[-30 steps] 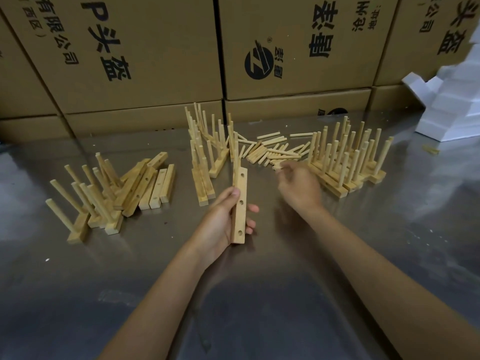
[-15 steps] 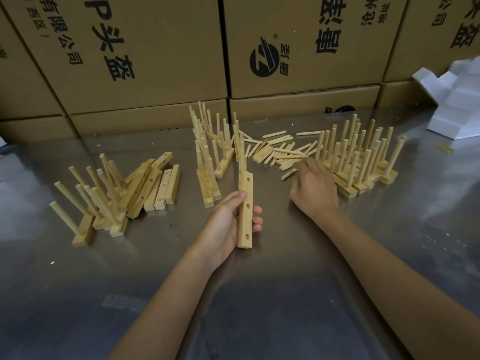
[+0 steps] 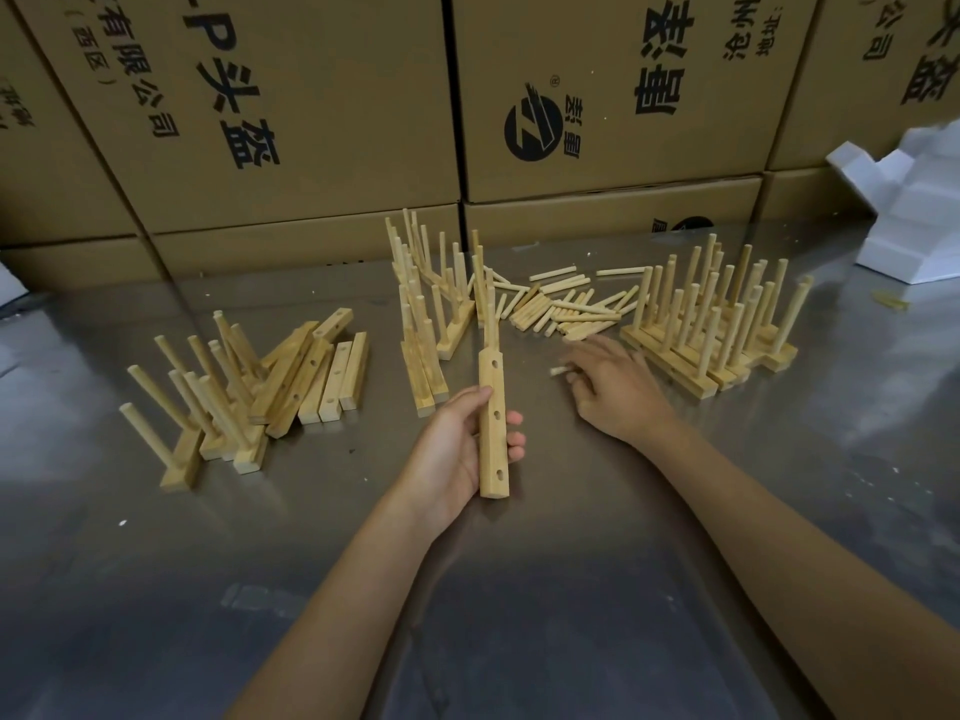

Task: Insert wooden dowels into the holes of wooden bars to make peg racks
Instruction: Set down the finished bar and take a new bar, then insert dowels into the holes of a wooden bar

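My left hand grips a wooden bar with several holes, held lengthwise and pointing away from me, one dowel standing in its far end. My right hand rests palm down on the metal table to the right of the bar, its fingers closed on a short dowel whose tip shows at the fingertips. Loose dowels lie in a heap just beyond that hand.
Finished peg racks stand at the right, more racks in the middle. Bare bars and tipped racks lie at the left. Cardboard boxes wall the back; white foam sits far right.
My right hand has drawn back from the dowel heap toward me with a dowel in its fingers. The left hand keeps the bar in the same grip.
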